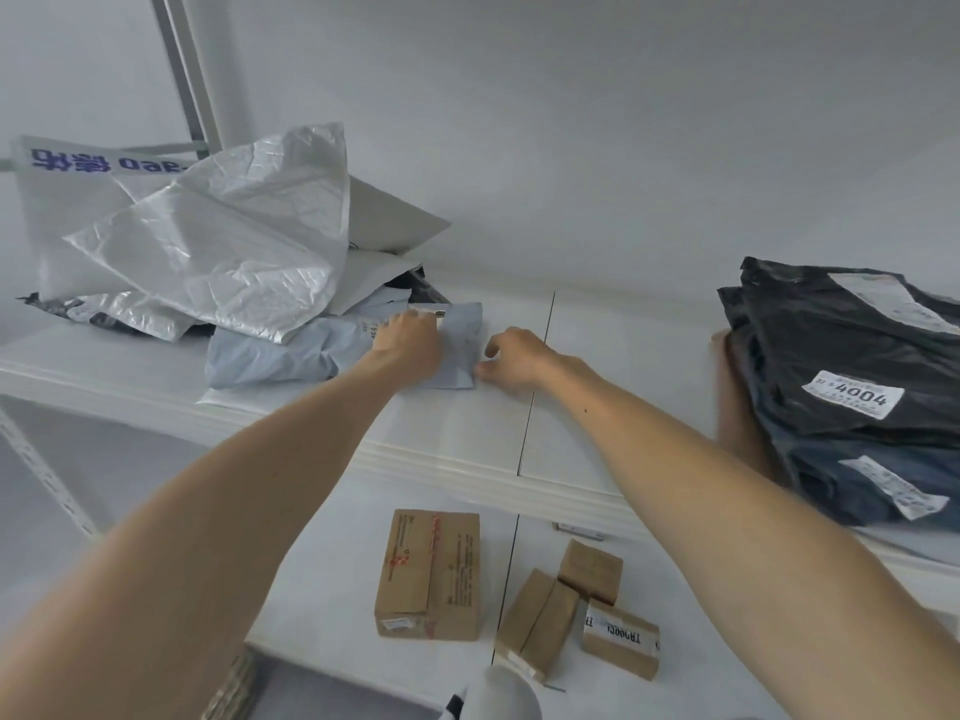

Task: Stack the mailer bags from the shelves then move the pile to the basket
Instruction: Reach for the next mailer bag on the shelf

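A pale blue mailer bag (291,356) lies on the upper white shelf (467,433), partly under a heap of crumpled white mailer bags (223,241). My left hand (410,340) rests on top of the blue bag near its label, fingers laid over it. My right hand (511,356) sits at the bag's right edge, thumb and fingers pinching its corner. A stack of black mailer bags (852,376) with white labels lies at the shelf's right end. No basket is in view.
On the lower shelf (332,574) stand a brown cardboard box (428,574) and three smaller brown boxes (576,610). A brown flat item (737,407) leans against the black stack's left side. A white rounded object (506,693) shows at the bottom edge.
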